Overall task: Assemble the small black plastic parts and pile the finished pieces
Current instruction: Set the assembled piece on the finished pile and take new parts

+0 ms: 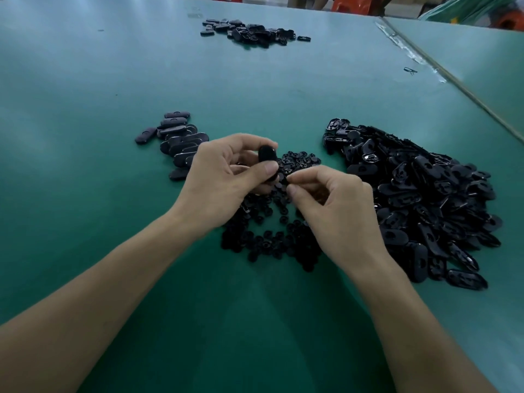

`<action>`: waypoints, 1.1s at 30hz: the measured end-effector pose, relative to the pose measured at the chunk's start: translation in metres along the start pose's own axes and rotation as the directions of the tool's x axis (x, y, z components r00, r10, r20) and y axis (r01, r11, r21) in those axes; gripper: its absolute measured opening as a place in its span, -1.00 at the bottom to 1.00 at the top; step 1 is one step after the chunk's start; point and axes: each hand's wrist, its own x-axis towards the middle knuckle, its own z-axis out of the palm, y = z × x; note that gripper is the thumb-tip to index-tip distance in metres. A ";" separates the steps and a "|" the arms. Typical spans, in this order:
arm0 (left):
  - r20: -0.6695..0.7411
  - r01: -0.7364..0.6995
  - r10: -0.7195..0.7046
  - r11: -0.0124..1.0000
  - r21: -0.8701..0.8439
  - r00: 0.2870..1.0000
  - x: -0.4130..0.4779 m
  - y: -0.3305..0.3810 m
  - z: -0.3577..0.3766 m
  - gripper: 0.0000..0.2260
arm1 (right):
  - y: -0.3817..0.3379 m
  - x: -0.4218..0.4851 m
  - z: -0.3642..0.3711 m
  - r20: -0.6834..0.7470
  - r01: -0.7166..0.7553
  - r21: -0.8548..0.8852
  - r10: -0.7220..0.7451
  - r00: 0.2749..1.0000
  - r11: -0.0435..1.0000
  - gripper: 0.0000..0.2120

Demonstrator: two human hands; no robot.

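Oval shell [268,156] stood clamped between your left hand's [224,180] thumb and fingers [266,168]. Right hand [337,211] pinched shut just beside it, apparently on a small round part [287,181]; hard to confirm against the round-part heap [272,239] below. Step judged: fitting part into shell. Next called for aligning, pressing home, then adding it to the finished pile [175,143] on the surface [85,194], left.

This is looking like a small factory or assembly workshop. A broad green tabletop [85,95] is carrying bulk lots of identical black plastic parts: a big heap [425,199] at the right, small round pieces [269,239] in the near middle, a tidier pile [178,137] at the left and a far pile [252,31]. A second tabletop [482,52] is butting against it at the far right, and orange plastic stools [351,4] are standing beyond.
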 end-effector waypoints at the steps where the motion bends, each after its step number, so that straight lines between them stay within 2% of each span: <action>1: -0.010 -0.001 0.001 1.000 -0.012 1.000 0.000 0.000 0.000 -0.79 | 0.001 0.000 0.000 0.012 0.023 -0.125 -0.022 1.000 0.992 -0.90; 4: -0.014 0.000 0.000 1.000 -0.024 1.000 0.000 -0.001 0.000 -0.74 | 0.001 -0.001 0.002 0.106 0.063 -0.355 -0.026 0.994 0.933 -0.81; 7: 0.003 -0.004 0.004 1.000 -0.008 1.000 0.000 -0.001 -0.002 -0.69 | -0.002 -0.002 0.001 0.129 0.077 -0.414 -0.026 0.991 0.907 -0.81; 12: -0.027 -0.045 0.046 0.998 0.036 0.999 0.002 -0.005 -0.003 -0.85 | -0.004 -0.002 0.001 0.150 0.053 -0.442 0.016 0.988 0.895 -0.83; 22: -0.042 -0.055 0.057 0.998 0.043 0.997 0.000 -0.008 -0.001 -0.79 | -0.005 -0.004 0.004 0.154 0.043 -0.392 0.019 0.988 0.919 -0.96; 25: -0.055 -0.047 0.049 0.998 0.041 0.997 0.000 -0.008 0.000 -0.82 | -0.004 -0.003 0.004 0.166 0.045 -0.353 0.016 0.986 0.934 -0.93; 33: -0.092 -0.076 0.084 0.993 0.088 0.992 0.001 -0.008 0.000 -0.81 | -0.006 -0.001 0.003 -0.020 0.049 -0.138 -0.053 0.998 0.989 -0.91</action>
